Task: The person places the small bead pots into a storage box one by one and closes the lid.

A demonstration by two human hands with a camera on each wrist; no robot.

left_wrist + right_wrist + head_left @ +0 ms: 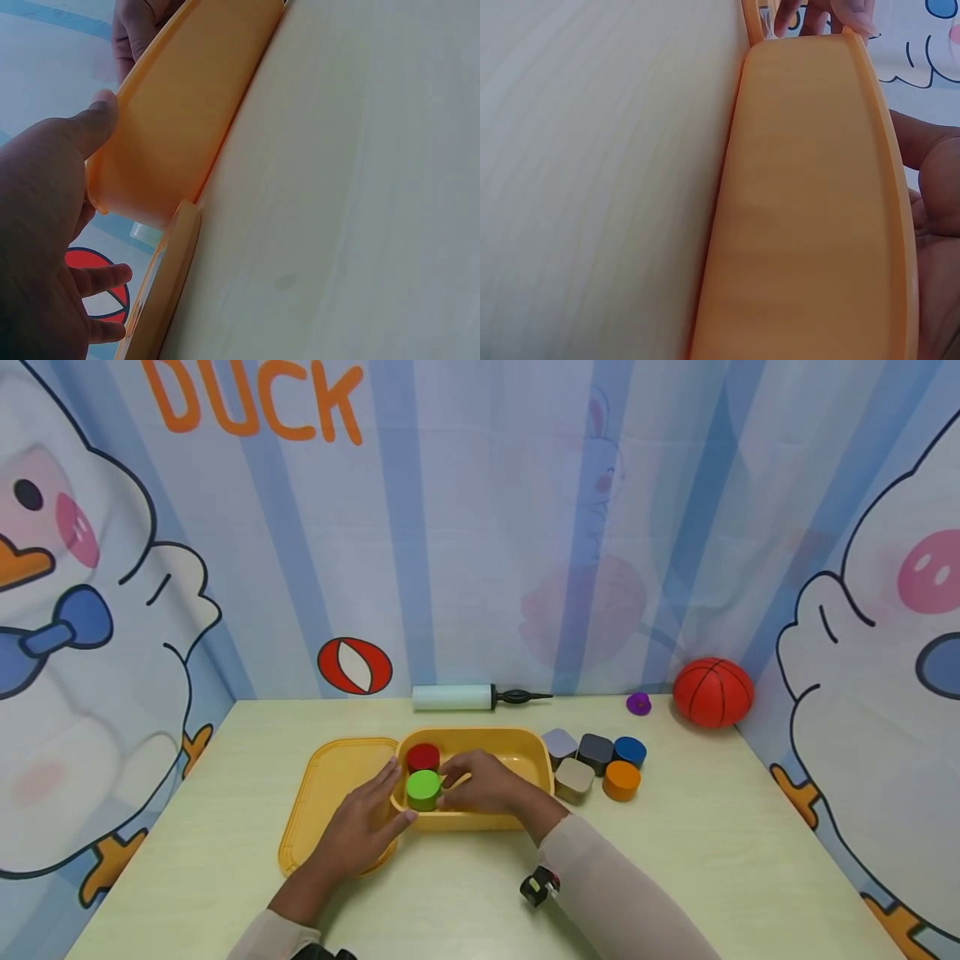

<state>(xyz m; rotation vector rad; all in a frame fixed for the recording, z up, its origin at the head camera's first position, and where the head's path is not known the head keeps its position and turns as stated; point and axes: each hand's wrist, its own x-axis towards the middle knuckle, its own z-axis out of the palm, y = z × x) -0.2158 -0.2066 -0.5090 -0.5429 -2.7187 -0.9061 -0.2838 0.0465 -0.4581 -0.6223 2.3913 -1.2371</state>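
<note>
A yellow rectangular box sits in the middle of the table. In the head view, my right hand reaches into it, with curled thumb and index finger at the right side of a green round block. Just behind that block is a red round block. My left hand rests on the box's left end, its fingers fairly straight and spread. In the left wrist view the left thumb touches the box rim. The box wall hides the right fingertips in the right wrist view.
A yellow lid lies left of the box, partly under my left hand. Right of the box stand lavender, dark grey, beige, blue and orange blocks. Along the back are a hand pump, a purple piece and a red ball.
</note>
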